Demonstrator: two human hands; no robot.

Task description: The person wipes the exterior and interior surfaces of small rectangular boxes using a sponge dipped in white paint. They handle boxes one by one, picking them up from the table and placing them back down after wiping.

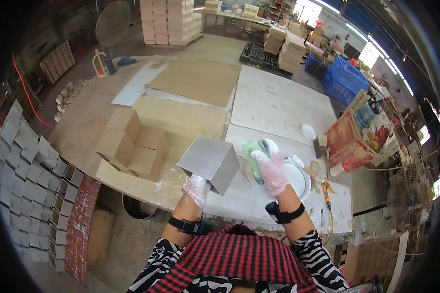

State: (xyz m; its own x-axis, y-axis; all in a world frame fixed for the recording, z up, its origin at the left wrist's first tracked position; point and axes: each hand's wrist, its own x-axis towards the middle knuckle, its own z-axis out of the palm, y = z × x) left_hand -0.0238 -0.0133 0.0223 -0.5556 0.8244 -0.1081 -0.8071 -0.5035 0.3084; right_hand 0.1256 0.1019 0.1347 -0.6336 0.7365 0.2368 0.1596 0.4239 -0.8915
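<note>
Two gloved hands up over the worktop, one on a grey box, one on a green cloth.

Left hand sits under the box's near bottom corner, fingers closed on it, and the box stands tilted on that corner, top face angled up and away to the left. Right hand is just to the box's right, fingers wrapped round the cloth, which runs lengthwise away from the person. Cloth and box side are close together, whether touching I cannot tell; the right hand is the nearer one to that face. A white plate lies just beside the right hand. Worktop is pale, glue-smeared board; plain cardboard boxes sit to the left, blue crates far right, grey boxes stacked on the floor at left.
</note>
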